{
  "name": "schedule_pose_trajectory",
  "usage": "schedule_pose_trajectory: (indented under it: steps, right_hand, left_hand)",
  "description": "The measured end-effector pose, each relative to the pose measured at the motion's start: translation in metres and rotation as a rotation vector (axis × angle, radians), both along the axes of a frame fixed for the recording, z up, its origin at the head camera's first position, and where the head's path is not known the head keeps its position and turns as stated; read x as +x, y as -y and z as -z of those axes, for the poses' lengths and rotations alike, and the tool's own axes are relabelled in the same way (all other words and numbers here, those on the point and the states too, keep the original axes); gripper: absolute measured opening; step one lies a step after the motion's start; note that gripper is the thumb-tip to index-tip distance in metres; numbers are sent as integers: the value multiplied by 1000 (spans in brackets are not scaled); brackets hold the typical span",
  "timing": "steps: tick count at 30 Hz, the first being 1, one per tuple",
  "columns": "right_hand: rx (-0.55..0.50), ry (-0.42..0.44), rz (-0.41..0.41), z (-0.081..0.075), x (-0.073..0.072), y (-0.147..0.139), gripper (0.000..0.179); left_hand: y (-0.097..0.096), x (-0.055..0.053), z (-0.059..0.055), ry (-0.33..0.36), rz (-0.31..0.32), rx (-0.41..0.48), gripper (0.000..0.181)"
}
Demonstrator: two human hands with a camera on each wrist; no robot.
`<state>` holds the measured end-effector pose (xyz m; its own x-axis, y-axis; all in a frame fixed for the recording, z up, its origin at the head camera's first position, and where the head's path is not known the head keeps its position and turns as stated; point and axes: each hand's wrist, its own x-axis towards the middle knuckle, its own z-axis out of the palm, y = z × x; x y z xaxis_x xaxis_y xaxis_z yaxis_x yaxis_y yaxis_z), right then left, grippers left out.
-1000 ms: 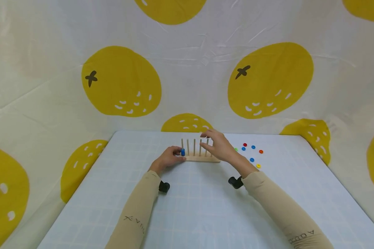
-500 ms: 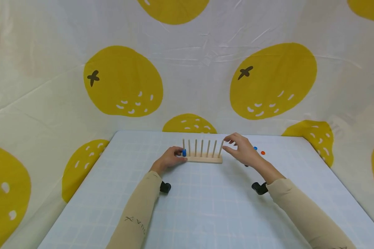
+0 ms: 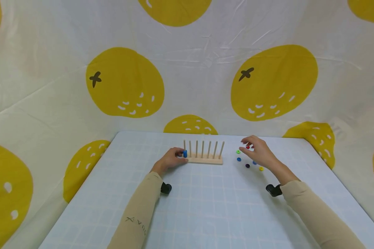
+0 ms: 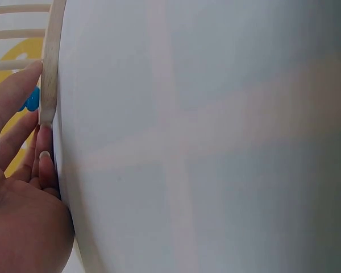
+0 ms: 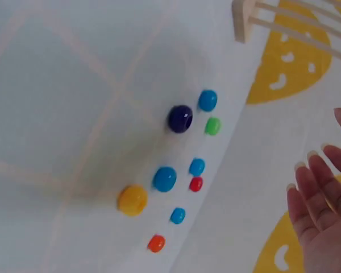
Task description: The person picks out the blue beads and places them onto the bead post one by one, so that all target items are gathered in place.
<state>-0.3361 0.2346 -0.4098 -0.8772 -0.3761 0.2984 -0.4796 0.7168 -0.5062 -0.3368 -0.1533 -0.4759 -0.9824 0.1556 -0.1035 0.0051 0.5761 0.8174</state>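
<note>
White creased sheeting [image 3: 202, 90] printed with yellow fruit [image 3: 124, 83] forms the backdrop. Below it, the table [image 3: 202, 207] carries a smooth, pale blue covering with a faint grid. Two beige fabric sleeves [image 3: 135, 211] extend over it.

The wooden rack [image 3: 205, 161] sits toward the table's far edge: one pale bar carrying seven slim, upright pegs [image 3: 202, 148] in a row. Left hand [image 3: 169, 159]: grips the rack's left end, thumb at the near side of the bar. Right hand [image 3: 258, 152]: holds nothing; fingers loosely bent, positioned above the loose beads to the right of the rack. Step in hand, as judged: reaching for a bead while the left hand steadies the rack.

Blue threaded beads [image 3: 185, 153] occupy the leftmost peg; their number cannot be told. The other six pegs are bare. Loose stock: one yellow bead [image 5: 133, 200], one dark purple bead [image 5: 180, 119], one green bead [image 5: 213, 126], one red bead [image 5: 196, 184], one orange bead [image 5: 156, 243] and four loose blue beads [image 5: 165, 179], all glossy and rounded. The next move would call for pinching one bead by its curved sides, leaving its hole unobstructed; off-centre contact could make it roll.
</note>
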Motion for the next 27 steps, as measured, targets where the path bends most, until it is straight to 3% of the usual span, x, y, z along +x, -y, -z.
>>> schedule_pose_trajectory:
  steps: [7,14,21,27]
  right_hand:
    - [27,88,105,5,-12,-25,39]
    - [45,130,161,16,-26,-46,42]
    - [57,188,209,26,-37,-56,45]
    - [53,291,263,34,-47,-61,48]
  left_hand:
    - [0,2,-2,-4,10,5,57]
    - [0,2,0,-9,7,2,56]
    - [1,1,0,-6,7,9,58]
    - [1,0,0,-11,21,9,59]
